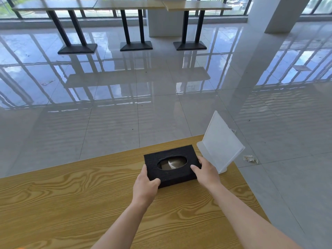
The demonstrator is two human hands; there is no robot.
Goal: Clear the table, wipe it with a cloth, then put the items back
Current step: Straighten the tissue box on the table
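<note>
The left hand [144,184] grips the near-left corner of the black tissue box [171,165]: the thumb lies across the box's top near edge and the fingers wrap around its left side. The box rests flat on the wood-grain surface [71,198], close to the far edge, with its oval opening facing up and a pale tissue visible inside. The right hand [206,170] clamps the box's right end, with the thumb on the top face and the fingers curled over the right side. The box therefore sits directly between the two hands, both closed on it. Just beside the right hand, at the far-right corner of the surface, a translucent white sign holder [221,143] stands tilted back. A crumpled scrap of paper [250,158] lies on the tiled floor beyond the corner.
</note>
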